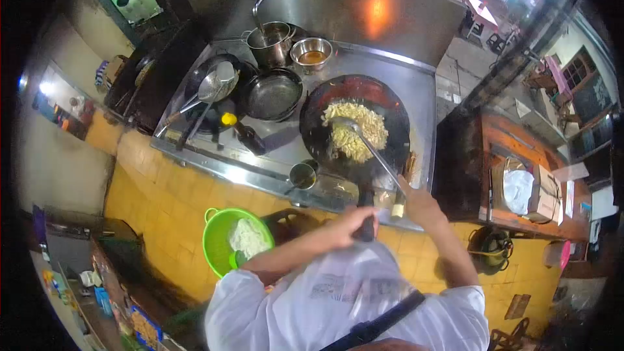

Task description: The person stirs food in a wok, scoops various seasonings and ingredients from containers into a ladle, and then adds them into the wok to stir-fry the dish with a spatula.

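Note:
A large dark wok [315,133] sits on the steel stove, with pale chopped food [367,131] spread over its middle. My right hand [419,205] is closed round the handle of a long metal ladle [377,153], whose bowl rests in the food. Near the stove's front edge, my left hand [354,226] grips the wok's dark handle [366,221]. A wooden-ended tool [398,207] lies beside my right hand, at the wok's lower right.
Left on the stove [273,136] stand a tall pot [270,52], a steel bowl [312,53], a dark pan [274,94], a bottle [250,140] and a metal cup [303,175]. A green basket [214,247] holds white food. Boxes [545,195] sit at right.

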Action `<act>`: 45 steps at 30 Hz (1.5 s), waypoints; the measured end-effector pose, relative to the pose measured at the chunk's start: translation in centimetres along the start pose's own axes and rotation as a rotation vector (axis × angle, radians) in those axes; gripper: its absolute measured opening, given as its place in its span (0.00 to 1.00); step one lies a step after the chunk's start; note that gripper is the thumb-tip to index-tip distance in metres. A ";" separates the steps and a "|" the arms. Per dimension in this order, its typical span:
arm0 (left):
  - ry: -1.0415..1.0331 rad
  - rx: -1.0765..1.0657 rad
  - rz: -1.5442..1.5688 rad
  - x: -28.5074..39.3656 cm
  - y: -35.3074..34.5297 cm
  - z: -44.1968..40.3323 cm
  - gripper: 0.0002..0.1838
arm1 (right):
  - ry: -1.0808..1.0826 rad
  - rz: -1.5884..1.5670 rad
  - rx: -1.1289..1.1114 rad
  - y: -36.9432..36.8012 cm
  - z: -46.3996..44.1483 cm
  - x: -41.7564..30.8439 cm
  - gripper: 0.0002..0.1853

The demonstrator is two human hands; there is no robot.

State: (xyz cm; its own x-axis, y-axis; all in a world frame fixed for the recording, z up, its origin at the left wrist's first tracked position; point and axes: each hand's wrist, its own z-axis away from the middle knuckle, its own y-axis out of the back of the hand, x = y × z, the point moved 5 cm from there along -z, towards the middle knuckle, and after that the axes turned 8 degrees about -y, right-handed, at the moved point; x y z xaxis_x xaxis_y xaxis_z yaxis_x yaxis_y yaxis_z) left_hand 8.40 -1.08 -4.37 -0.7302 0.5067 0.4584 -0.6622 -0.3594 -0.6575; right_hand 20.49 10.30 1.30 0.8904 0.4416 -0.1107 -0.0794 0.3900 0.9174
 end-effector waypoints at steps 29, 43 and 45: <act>-0.302 0.161 -0.181 4.0 7.7 -6.6 0.11 | -0.058 0.019 0.041 -4.2 -1.2 0.0 0.34; -0.454 0.070 -0.241 2.9 14.4 -15.9 0.07 | -0.164 -0.171 0.434 -10.3 -10.1 -0.1 0.31; -0.440 0.048 -0.207 2.5 14.7 -16.2 0.07 | -0.160 -0.139 0.364 -10.6 -11.3 0.7 0.31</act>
State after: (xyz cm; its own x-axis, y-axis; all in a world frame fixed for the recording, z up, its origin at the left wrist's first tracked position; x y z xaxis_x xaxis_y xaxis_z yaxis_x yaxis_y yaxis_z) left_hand -0.46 7.64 -22.56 -0.5771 0.1954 0.7929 -0.8007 -0.3266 -0.5023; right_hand 16.83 15.60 -12.86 0.9421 0.2624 -0.2089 0.1849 0.1133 0.9762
